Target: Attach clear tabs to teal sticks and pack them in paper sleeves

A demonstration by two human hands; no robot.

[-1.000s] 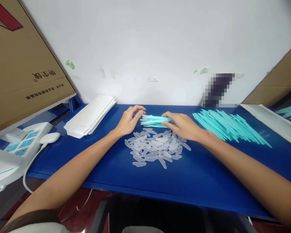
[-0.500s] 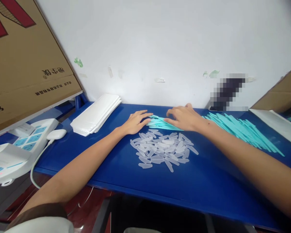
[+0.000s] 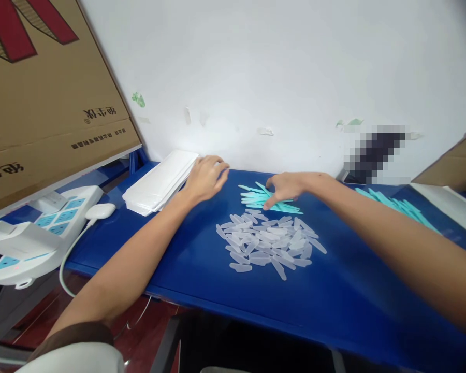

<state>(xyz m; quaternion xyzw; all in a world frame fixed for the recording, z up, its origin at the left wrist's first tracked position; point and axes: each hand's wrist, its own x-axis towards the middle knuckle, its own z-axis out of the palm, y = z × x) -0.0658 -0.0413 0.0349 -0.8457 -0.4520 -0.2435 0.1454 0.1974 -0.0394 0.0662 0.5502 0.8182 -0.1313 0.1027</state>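
Observation:
My right hand rests over a small bunch of thin teal plastic sticks, thumb and forefinger apart. Its other fingers are partly hidden behind the hand. To the left, my left hand hovers beside the right edge of a stack of flat white packets; its fingers are loosely bent and apart, with nothing seen in them. In front of the teal bunch lies a loose pile of small frosted, blade-shaped plastic pieces. More teal sticks lie beyond my right forearm, which partly covers them.
A white power strip with a plugged-in charger and cable sits at the left. Behind it leans a big cardboard box. The blue table meets a white wall at the back. A pixelated dark object stands against the wall.
My left hand has left the teal bunch and moved left to the white packets. My right hand stays at the bunch, whose sticks now fan out more. The view has shifted slightly left.

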